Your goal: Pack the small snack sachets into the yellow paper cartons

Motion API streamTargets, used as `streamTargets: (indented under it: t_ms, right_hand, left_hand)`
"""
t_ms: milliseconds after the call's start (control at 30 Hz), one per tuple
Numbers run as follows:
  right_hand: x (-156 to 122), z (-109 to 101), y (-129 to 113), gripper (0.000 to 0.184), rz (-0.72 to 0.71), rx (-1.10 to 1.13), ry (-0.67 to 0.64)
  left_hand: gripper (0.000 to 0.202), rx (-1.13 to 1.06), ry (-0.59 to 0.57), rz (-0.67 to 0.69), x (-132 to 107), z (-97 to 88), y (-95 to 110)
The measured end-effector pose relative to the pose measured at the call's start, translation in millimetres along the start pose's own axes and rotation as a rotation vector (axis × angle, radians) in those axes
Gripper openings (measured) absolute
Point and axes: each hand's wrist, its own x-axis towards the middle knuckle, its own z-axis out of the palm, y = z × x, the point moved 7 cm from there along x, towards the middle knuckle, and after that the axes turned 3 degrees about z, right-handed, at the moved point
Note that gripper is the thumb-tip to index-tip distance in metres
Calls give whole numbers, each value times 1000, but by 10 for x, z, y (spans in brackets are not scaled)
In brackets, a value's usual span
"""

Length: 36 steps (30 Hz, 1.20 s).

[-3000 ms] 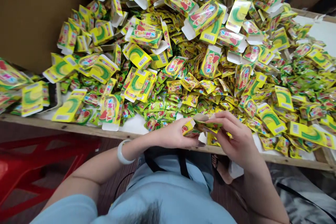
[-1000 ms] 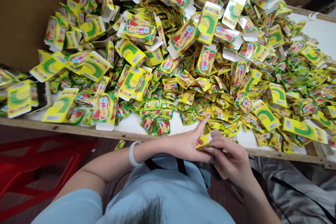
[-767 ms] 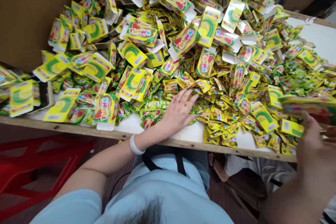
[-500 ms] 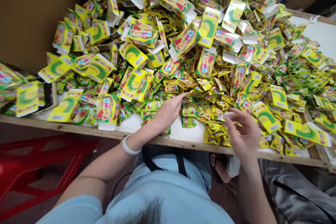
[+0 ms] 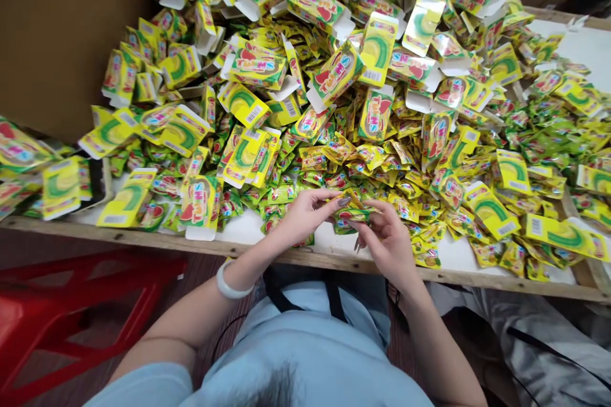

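Note:
My left hand [image 5: 312, 211] is at the front of the heap, thumb and forefinger pinching a small yellow candy sachet [image 5: 352, 194]. Close against it, my right hand [image 5: 389, 238] has its fingers closed on a green candy sachet [image 5: 352, 215] just below the yellow one. Fingers partly cover both sachets, so how many lie between the hands is unclear. Around them are loose green sachets [image 5: 282, 193] and yellow sachets [image 5: 367, 156]. Behind, yellow and green printed candy boxes [image 5: 338, 73] lie piled up, several with white end flaps out.
A wooden rim [image 5: 210, 244] runs along the front of the white table [image 5: 241, 226]. Left of me stands a red plastic stool [image 5: 90, 305]. A large brown cardboard panel [image 5: 67, 38] rises at the back left. Another person's grey trouser leg [image 5: 539, 331] is at the right.
My right hand has moved left from the yellow sachets to meet my left hand. My left hand has come slightly down, and a green sachet is now held between them.

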Motion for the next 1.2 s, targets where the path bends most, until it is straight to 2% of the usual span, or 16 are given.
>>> streamTargets:
  t_ms: [133, 200, 267, 400, 500, 567, 633, 700, 733, 800, 900, 967, 1067, 1133, 1200]
  right_hand:
    - [-55, -62, 22, 22, 41, 272, 194]
    - [-54, 2, 29, 27, 73, 366, 222]
    - [-29, 75, 28, 33, 95, 380, 229]
    - [36, 130, 10, 32, 65, 220, 263]
    - [22, 25, -55, 31, -52, -24, 394]
    - [-14, -65, -88, 40, -109, -145, 462]
    - [-21, -96, -84, 43, -138, -164, 377]
    - [-39, -115, -73, 35, -186, -118, 246]
    - [-61, -152, -67, 30, -219, -102, 224]
    - [-116, -257, -41, 28, -277, -128, 259]
    - [-180, -313, 57, 30, -266, -245, 287]
    - [-215, -268, 119, 30, -218, -288, 248]
    - [-286, -230, 118, 28, -175, -286, 243]
    - [-326, -282, 66, 25, -164, -250, 290]
    - [-346, -388, 9, 20, -136, -192, 343]
  left_hand:
    - [49, -153, 187, 68, 3, 47, -45]
    - [48, -209, 260, 104, -54, 98, -84]
    - [46, -233, 276, 147, -111, 154, -82]
    - [47, -224, 192, 188, -127, 246, -27]
    - [43, -239, 143, 146, -100, 279, -66]
    - [41, -229, 92, 131, -103, 314, -94]
    - [41, -111, 40, 157, -105, 337, -69]
    - [44, 106, 3, 241, -45, 331, 53]
    - [45, 224, -4, 305, 26, 316, 155]
    - [45, 438, 26, 450, 269, 257, 418]
    - [52, 704, 206, 577, 836, 112, 806]
    - [61, 899, 286, 517, 1275, 71, 921]
    - [63, 1127, 292, 358, 1781, 92, 901]
    - [61, 1148, 296, 383, 1883, 99, 903]
    - [56, 1055, 292, 495, 1772, 59, 942]
